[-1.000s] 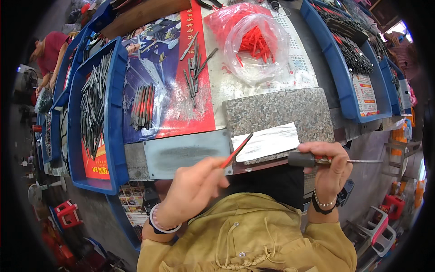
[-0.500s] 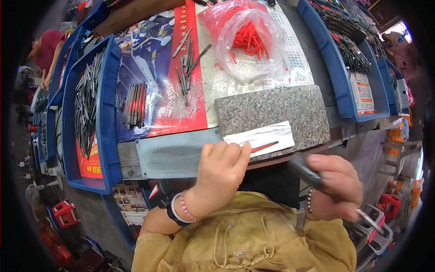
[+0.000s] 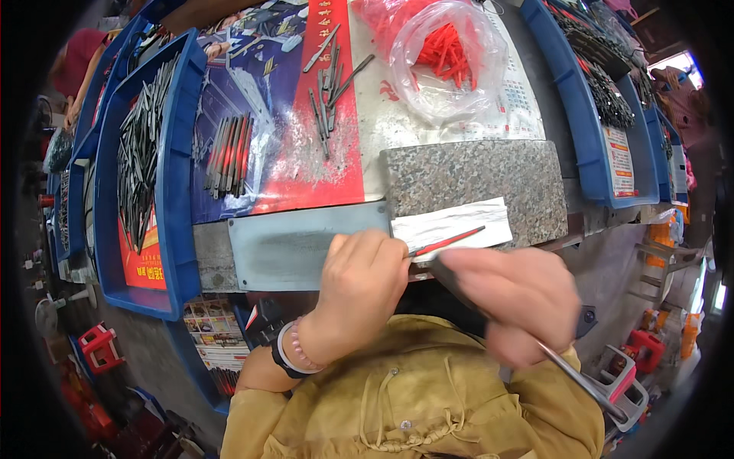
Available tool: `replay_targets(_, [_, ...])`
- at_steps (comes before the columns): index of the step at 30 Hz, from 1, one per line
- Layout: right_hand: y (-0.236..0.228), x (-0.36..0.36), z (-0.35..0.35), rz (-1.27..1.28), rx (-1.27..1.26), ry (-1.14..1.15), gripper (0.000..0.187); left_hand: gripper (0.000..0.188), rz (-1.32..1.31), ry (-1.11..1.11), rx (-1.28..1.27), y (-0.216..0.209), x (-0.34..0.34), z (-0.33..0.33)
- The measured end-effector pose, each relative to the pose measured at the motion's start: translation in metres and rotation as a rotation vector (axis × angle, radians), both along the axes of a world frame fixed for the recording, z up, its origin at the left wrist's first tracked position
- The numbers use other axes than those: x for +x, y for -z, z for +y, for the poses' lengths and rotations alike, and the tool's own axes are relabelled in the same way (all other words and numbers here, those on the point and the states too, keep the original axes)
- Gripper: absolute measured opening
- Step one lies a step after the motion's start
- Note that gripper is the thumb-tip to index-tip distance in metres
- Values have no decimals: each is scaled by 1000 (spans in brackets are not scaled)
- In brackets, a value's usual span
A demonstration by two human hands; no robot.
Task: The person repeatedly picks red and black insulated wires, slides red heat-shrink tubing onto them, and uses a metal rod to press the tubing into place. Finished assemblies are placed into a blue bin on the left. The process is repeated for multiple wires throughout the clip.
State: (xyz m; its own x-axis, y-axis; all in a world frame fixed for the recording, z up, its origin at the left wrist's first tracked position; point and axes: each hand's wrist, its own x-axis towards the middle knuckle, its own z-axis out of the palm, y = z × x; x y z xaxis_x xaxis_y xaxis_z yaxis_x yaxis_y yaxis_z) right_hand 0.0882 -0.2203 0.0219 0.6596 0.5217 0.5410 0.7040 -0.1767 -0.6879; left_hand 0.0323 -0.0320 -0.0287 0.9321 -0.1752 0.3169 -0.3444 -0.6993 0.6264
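Observation:
My left hand (image 3: 361, 281) pinches the near end of a slim rod (image 3: 451, 240), red along its middle with a dark tip. That rod lies slanting across a folded white paper (image 3: 495, 218) on a speckled granite slab (image 3: 482, 170). Closed and blurred, my right hand (image 3: 527, 302) grips a tool (image 3: 585, 384) whose kind I cannot make out. Its thick dark end points toward the rod, and a thin metal shaft sticks out behind the hand. Left of the slab lies a worn grey plate (image 3: 287, 249), partly under my left hand.
A row of red-and-dark rods (image 3: 228, 157) and a loose pile of dark rods (image 3: 330, 96) lie beyond the plate. Farther back sits a clear bag of red pieces (image 3: 451, 57). Blue bins of dark rods flank the table, left (image 3: 183, 176) and right (image 3: 585, 145).
My right hand has moved left and slightly up with its tool, closer to the red rod. The left hand keeps its pinch. The view has shifted a little.

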Motion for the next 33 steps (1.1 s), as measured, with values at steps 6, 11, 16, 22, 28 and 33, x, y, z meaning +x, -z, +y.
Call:
replay_targets(6, [6, 14, 15, 82, -227, 10, 20, 15, -26, -16, -46, 1, 1, 0])
replay_targets(11, [2, 8, 21, -1, -292, -9, 24, 14, -45, -32, -44, 4, -3, -2])
replay_targets(16, [6, 10, 12, 214, -231, -33, 45, 12, -42, -44, -50, 3, -3, -2])
replay_targets(22, [11, -8, -25, 462, -9, 269, 44, 10, -46, -37, -5, 5, -1, -2])
replay_targets(28, [1, -12, -43, 396, 54, 306, 49, 11, -53, -3, 9, 2, 1, -1])
replay_targets(33, [-2, -11, -30, 378, 201, 222, 49, 11, -53, -7, 39, -2, 2, -2])
